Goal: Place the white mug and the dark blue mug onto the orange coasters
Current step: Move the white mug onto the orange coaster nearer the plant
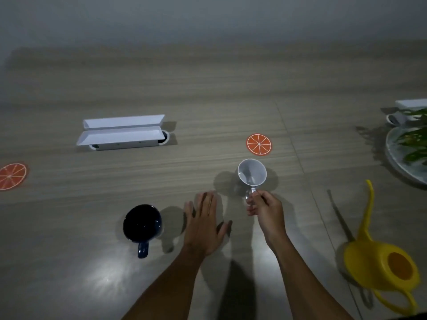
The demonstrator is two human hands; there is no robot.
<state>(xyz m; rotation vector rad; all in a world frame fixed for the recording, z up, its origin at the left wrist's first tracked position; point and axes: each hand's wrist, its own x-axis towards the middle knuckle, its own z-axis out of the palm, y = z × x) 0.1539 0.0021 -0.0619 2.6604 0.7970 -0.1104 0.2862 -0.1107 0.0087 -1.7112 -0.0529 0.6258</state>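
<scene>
The left hand [203,225] lies flat, palm down, fingers [205,202] spread. The right hand [265,209] is curled closed in a pinch grip, forearm extended forward.

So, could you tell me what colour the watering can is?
Yellow watering can, head view.

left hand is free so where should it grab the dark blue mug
By the handle. The dark blue mug stands upright with it pointing toward the person, so the left hand, open just to its right, can likely come from the near side.
</scene>
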